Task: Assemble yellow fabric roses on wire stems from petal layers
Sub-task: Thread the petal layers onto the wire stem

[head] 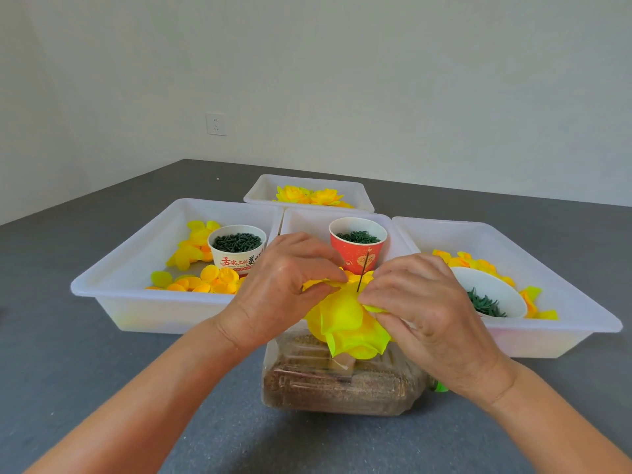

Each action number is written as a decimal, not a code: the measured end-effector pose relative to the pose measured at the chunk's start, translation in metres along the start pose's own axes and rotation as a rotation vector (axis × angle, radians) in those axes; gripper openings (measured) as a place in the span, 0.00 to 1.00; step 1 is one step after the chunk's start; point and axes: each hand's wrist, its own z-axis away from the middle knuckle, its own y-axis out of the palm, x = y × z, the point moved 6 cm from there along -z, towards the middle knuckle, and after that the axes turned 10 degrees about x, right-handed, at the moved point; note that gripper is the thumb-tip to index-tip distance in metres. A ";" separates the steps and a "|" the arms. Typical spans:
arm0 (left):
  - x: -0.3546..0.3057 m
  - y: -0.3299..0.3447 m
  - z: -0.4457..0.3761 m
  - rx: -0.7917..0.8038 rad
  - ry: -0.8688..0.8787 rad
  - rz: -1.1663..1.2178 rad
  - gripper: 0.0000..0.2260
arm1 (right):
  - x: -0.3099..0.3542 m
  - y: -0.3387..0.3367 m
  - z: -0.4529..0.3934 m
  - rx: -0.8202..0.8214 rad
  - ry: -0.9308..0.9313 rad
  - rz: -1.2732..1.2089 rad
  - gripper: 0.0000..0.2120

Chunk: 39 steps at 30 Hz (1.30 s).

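Note:
A yellow fabric rose (345,319) hangs blossom-down on a thin dark wire stem (362,273) that pokes up between my hands. My left hand (284,285) pinches a yellow petal layer (333,282) at the top of the rose, on its left side. My right hand (424,302) pinches the petal edge on the right, close to the wire. Below the rose stands a clear plastic container of brown grains (342,381); the wire's lower end is hidden.
Four white trays surround the work: the left tray (102,285) holds loose yellow petals and a white cup of green parts (236,248), the middle a red cup (357,244), the right tray (564,289) petals and a white bowl (489,292). Finished roses (307,195) lie in the far tray.

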 end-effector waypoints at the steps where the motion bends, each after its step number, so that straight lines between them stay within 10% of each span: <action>1: 0.000 0.000 0.000 0.009 0.003 0.003 0.04 | -0.001 0.000 0.000 0.000 0.006 -0.003 0.06; 31: -0.006 0.008 0.006 0.147 0.110 -0.130 0.07 | -0.001 0.001 -0.009 0.180 0.037 -0.079 0.06; 39: 0.002 0.003 0.003 0.321 -0.062 0.171 0.18 | -0.021 0.007 -0.005 0.241 0.384 -0.525 0.07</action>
